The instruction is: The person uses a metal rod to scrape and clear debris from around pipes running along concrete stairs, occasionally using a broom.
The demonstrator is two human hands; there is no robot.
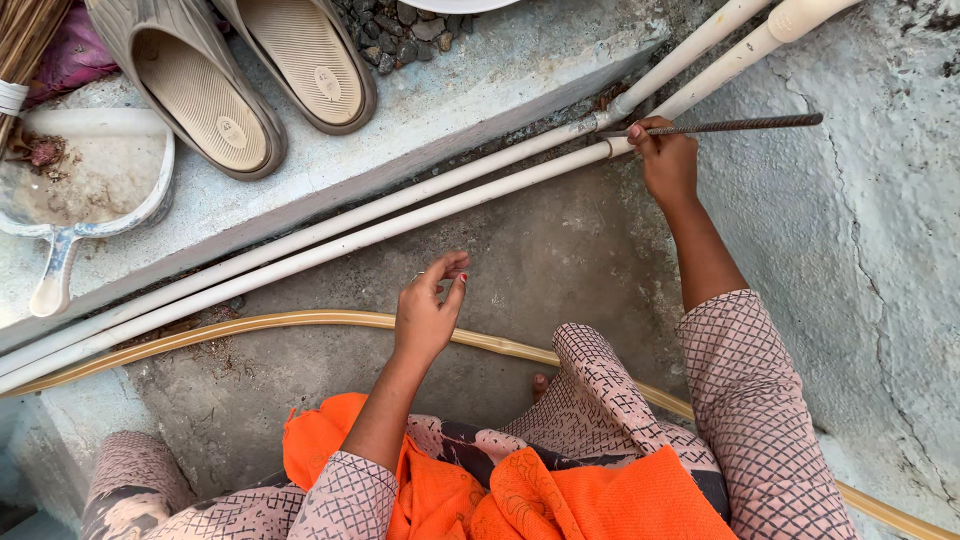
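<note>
My right hand (665, 160) grips a thin ridged steel rod (745, 125) that lies almost level, its tip poking at the joint of two white pipes (400, 215) running diagonally along the base of a concrete step. My left hand (428, 310) hovers over the concrete floor with fingers loosely curled together, holding nothing that I can see. It sits just above a yellow hose (300, 321).
On the step (480, 75) stand two tan slippers (205, 95), a white dustpan (85, 185) with debris and a broom's bristles (25, 40). A rough plastered wall (860, 260) rises at right. Orange cloth (560, 495) covers my lap.
</note>
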